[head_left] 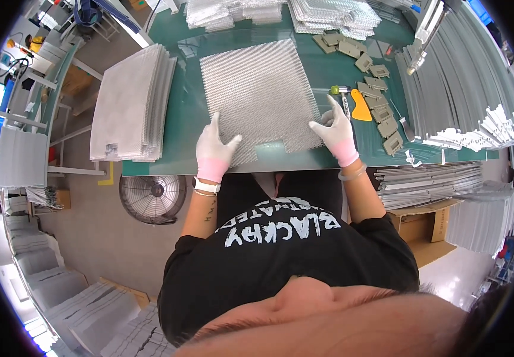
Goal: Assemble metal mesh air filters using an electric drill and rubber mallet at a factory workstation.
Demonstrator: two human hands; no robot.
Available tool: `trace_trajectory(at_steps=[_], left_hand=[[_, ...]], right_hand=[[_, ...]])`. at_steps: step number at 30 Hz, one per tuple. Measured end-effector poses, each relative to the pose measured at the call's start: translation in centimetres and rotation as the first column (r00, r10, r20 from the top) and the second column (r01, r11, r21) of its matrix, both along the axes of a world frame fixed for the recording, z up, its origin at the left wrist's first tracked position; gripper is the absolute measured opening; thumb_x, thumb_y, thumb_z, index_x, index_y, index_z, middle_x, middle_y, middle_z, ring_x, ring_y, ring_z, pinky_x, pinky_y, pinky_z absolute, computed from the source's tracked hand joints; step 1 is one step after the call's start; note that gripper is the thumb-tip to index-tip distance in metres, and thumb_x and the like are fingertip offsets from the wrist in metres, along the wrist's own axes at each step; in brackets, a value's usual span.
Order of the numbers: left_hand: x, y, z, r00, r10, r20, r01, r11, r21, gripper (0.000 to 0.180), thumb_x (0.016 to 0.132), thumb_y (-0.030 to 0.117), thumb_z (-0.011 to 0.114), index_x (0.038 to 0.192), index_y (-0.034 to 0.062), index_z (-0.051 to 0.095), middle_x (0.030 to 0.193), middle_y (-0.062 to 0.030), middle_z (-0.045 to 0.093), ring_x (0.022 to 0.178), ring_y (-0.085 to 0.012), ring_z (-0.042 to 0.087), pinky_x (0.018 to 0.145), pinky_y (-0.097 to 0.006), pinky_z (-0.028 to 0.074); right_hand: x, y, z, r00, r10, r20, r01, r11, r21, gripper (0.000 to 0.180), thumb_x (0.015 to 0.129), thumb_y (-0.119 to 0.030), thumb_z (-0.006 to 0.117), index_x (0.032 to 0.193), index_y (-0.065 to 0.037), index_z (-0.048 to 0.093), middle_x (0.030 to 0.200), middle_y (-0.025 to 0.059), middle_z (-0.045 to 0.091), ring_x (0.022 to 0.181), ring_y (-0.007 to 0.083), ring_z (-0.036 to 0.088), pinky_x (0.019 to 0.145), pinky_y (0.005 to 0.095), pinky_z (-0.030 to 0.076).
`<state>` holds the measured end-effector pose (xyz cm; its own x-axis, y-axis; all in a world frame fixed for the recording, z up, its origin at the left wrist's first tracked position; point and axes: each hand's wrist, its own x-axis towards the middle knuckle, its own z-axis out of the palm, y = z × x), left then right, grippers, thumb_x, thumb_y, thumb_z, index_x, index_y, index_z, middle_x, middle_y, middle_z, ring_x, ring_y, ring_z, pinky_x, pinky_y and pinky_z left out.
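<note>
A silver mesh sheet (260, 89) lies flat on the green tabletop (188, 83) in front of me. Its near edge has a notch in the middle, where the green surface shows through. My left hand (216, 144), in a white glove with a pink cuff, is at the sheet's near left corner, thumb and fingers apart. On the other side, my right hand (336, 132), gloved alike, is beside the sheet's right edge with its thumb and fingers spread. Neither hand visibly grips the sheet.
Left stands a stack of pale panels (127, 101). Rightward lie a hammer (343, 98), a yellow scraper (360, 107), several grey-green blocks (382, 113) and a tall stack of grey strips (456, 83). More mesh (334, 18) is piled at the back. A fan (153, 198) stands below the table.
</note>
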<state>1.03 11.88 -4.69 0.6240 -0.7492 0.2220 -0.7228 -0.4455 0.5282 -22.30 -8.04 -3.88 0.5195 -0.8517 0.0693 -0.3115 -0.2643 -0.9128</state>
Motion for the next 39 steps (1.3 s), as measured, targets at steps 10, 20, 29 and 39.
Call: trace_trajectory(at_steps=[10, 20, 29, 39], left_hand=[[0.3, -0.2, -1.6, 0.999, 0.019, 0.037, -0.022, 0.997, 0.068, 0.081, 0.076, 0.034, 0.078, 0.141, 0.0036, 0.043, 0.102, -0.0175, 0.062, 0.095, -0.0343, 0.062, 0.083, -0.042, 0.050], [0.6, -0.3, -1.9, 1.000, 0.021, 0.018, -0.024, 0.991, 0.130, 0.081, 0.076, 0.034, 0.078, 0.142, 0.0045, 0.042, 0.101, -0.0175, 0.062, 0.095, -0.0348, 0.061, 0.084, -0.042, 0.050], [0.0, -0.7, -1.5, 0.997, 0.073, -0.011, -0.071, 0.990, 0.120, 0.082, 0.075, 0.032, 0.079, 0.142, 0.0044, 0.042, 0.110, -0.0197, 0.059, 0.100, -0.0364, 0.059, 0.087, -0.041, 0.049], [1.1, -0.7, -1.0, 0.970, -0.179, 0.163, 0.097, 0.903, 0.418, 0.072, 0.074, 0.040, 0.077, 0.139, 0.0235, 0.050, 0.147, -0.0144, 0.040, 0.140, -0.0390, 0.028, 0.115, -0.061, 0.015]], right_hand=[[0.3, -0.4, -2.5, 0.977, 0.010, -0.215, -0.059, 0.973, -0.223, 0.066, 0.074, -0.022, 0.078, 0.131, 0.000, 0.054, 0.080, 0.0076, 0.059, 0.069, 0.0197, 0.059, 0.068, 0.0320, 0.050], [0.3, -0.4, -2.0, 0.955, 0.054, -0.291, -0.140, 0.948, -0.285, 0.045, 0.079, -0.026, 0.074, 0.116, -0.003, 0.062, 0.087, 0.0106, 0.061, 0.080, 0.0259, 0.062, 0.074, 0.0364, 0.051], [0.0, -1.2, -2.0, 0.917, -0.027, -0.399, -0.161, 0.888, -0.431, 0.043, 0.081, -0.034, 0.071, 0.114, -0.008, 0.065, 0.092, 0.0115, 0.064, 0.081, 0.0281, 0.064, 0.075, 0.0379, 0.052], [-4.8, -19.7, -0.8, 0.451, -0.529, -0.719, 0.296, 0.849, -0.438, 0.070, 0.080, -0.060, 0.062, 0.133, -0.015, 0.053, 0.134, 0.0160, 0.054, 0.122, 0.0325, 0.054, 0.099, 0.0483, 0.044]])
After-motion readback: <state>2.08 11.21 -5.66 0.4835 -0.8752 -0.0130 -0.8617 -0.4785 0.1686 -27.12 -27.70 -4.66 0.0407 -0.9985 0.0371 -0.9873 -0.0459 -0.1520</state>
